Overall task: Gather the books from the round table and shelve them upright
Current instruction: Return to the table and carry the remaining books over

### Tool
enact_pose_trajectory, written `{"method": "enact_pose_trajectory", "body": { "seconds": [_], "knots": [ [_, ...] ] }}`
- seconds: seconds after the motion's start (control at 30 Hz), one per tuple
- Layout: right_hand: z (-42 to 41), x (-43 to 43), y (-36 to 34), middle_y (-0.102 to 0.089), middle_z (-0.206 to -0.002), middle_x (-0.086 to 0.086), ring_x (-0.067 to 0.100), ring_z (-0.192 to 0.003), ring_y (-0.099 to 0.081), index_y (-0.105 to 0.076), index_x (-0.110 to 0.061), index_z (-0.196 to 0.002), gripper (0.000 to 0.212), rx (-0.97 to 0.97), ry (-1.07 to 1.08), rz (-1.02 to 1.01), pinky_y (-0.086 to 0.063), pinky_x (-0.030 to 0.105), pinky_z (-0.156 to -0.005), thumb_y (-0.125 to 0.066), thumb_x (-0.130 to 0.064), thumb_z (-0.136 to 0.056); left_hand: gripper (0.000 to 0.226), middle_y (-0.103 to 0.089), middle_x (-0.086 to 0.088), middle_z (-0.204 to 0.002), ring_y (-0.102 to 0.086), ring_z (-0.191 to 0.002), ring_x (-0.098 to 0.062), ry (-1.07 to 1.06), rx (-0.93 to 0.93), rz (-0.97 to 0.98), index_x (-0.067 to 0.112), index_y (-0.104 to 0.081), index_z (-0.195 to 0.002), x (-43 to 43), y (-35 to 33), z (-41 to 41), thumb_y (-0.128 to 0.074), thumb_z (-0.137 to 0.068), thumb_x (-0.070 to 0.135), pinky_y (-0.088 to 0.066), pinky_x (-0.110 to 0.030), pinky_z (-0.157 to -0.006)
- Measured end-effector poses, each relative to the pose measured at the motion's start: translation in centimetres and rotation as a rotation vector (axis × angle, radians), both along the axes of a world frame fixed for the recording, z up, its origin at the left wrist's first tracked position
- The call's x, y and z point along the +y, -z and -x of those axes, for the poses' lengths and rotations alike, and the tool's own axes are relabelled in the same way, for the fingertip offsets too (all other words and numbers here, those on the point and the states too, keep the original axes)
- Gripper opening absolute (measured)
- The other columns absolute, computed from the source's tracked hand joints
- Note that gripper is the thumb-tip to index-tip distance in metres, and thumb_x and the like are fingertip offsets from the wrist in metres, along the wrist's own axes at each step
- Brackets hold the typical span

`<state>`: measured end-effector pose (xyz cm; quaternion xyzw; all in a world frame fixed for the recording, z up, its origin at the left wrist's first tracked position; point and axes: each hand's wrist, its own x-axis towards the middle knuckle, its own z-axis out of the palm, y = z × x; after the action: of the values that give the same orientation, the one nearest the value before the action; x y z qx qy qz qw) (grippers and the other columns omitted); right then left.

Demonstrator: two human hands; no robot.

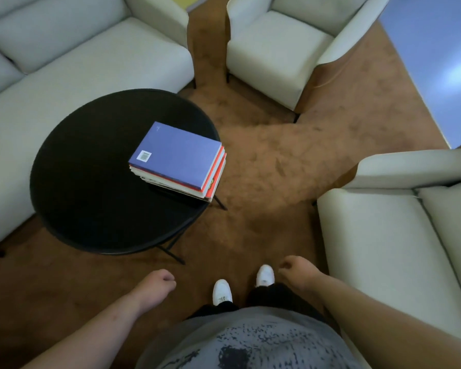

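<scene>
Stack of books [176, 159] lies flat on the round black counter [91, 169], at its right edge. The top book has a blue cover with a small white code sticker near its left corner. Below it are red covers and pale page edges; I can't tell the exact count. From this angle the stack's right side lines up with or passes the counter rim, and I can't tell whether the base overhangs.

Left hand [159, 284] is low in view, released, fingers loosely curled and holding nothing. Right hand [293, 270] is the same: loose curl, nothing in it. Both hang over the carpet [264, 161], well apart from the books and clear of the counter's near edge.

The person stands just off the counter's near-right side, with white shoes [222, 291] on the brown carpet and a grey printed shirt [250, 342].

Cream sofa [77, 62] is beyond the counter's far-left side. There is a cream armchair [272, 49] past the far-right side and another cream seat [383, 249] to the person's right.
</scene>
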<state>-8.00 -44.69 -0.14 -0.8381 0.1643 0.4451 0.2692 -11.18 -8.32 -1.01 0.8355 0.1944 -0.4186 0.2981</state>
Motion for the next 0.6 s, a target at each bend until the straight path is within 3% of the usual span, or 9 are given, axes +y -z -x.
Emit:
{"method": "enact_pose_trajectory", "body": {
  "seconds": [0.2,0.37,0.47,0.53,0.6],
  "knots": [
    [-6.0,-3.6,1.5,-0.067,-0.107,0.002,0.016,-0.095,-0.066,-0.065,-0.018,-0.116,0.022,0.079,-0.021,0.005,-0.056,0.031,-0.083,-0.061,-0.023,-0.095,0.013,-0.066,-0.001,-0.098,-0.061,-0.094,-0.017,-0.02,0.077,-0.055,0.024,-0.062,-0.084,-2.0,0.4,-3.3,-0.06,-0.094,0.017,-0.044,-0.026,-0.079],
    [-12.7,-7.7,2.2,-0.068,-0.098,0.003,0.017,-0.089,-0.065,-0.069,-0.014,-0.104,0.016,0.091,-0.121,0.033,-0.055,0.03,-0.079,-0.059,-0.023,-0.095,0.008,-0.069,-0.007,-0.106,-0.062,-0.096,-0.019,-0.08,0.115,-0.082,0.017,-0.066,-0.096,-4.5,0.3,-7.2,-0.059,-0.097,0.019,-0.046,-0.028,-0.083],
    [-17.0,-9.9,2.4,-0.063,-0.091,-0.003,0.01,-0.082,-0.061,-0.065,-0.022,-0.094,0.007,0.082,-0.163,0.037,-0.048,0.023,-0.065,-0.058,-0.023,-0.096,0.007,-0.067,-0.003,-0.106,-0.062,-0.097,-0.015,-0.169,0.149,-0.055,0.023,-0.065,-0.097,-6.8,-0.2,-9.7,-0.059,-0.098,0.02,-0.049,-0.031,-0.089],
    [-19.9,-10.7,2.4,-0.063,-0.094,-0.003,0.011,-0.085,-0.061,-0.065,-0.022,-0.1,0.008,0.082,-0.197,0.038,-0.049,0.024,-0.069,-0.058,-0.023,-0.097,0.009,-0.065,-0.002,-0.108,-0.061,-0.1,-0.015,-0.237,0.136,-0.039,0.023,-0.063,-0.105,-8.5,-0.7,-11.0,-0.058,-0.099,0.019,-0.049,-0.03,-0.088],
    [-22.9,-11.1,2.4,-0.065,-0.102,-0.002,0.015,-0.095,-0.063,-0.067,-0.021,-0.106,0.013,0.077,-0.28,0.041,-0.054,0.031,-0.085,-0.058,-0.026,-0.097,0.011,-0.062,0.0,-0.107,-0.059,-0.101,-0.014,-0.319,0.1,-0.015,0.022,-0.061,-0.108,-10.2,-1.4,-12.2,-0.056,-0.1,0.017,-0.046,-0.027,-0.085]
  ]
}}
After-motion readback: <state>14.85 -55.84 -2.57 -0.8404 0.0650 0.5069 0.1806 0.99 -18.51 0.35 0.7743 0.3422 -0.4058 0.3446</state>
